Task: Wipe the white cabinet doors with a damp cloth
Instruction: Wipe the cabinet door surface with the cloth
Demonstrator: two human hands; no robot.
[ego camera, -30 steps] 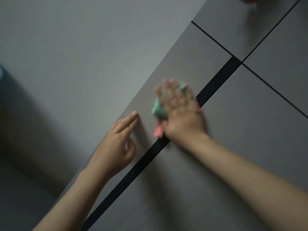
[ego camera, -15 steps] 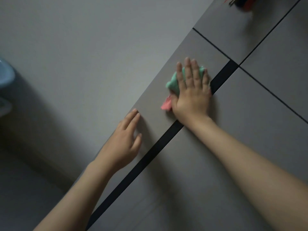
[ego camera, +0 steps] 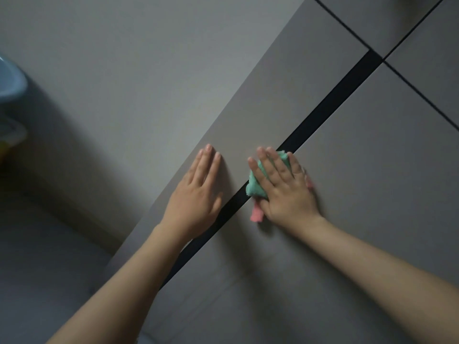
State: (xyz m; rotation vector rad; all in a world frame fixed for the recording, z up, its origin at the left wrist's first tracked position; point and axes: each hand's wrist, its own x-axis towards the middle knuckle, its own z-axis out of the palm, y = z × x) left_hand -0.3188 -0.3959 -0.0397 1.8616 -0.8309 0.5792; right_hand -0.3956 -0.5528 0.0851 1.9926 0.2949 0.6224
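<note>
A pale cabinet door runs diagonally across the view, with a black gap separating it from the neighbouring door. My right hand lies flat, fingers straight, pressing a green cloth with a pink corner against the doors over the black gap. Most of the cloth is hidden under my palm. My left hand rests flat on the left door, fingers straight, just left of the cloth and apart from it.
A plain grey wall stands left of the cabinet. A blue basin rim shows at the left edge. Thin dark seams divide further cabinet panels at the upper right. Grey floor lies at the lower left.
My right hand has slid the cloth down along the black gap, towards me. My left hand has flattened onto the door beside it. The view has also tilted.
</note>
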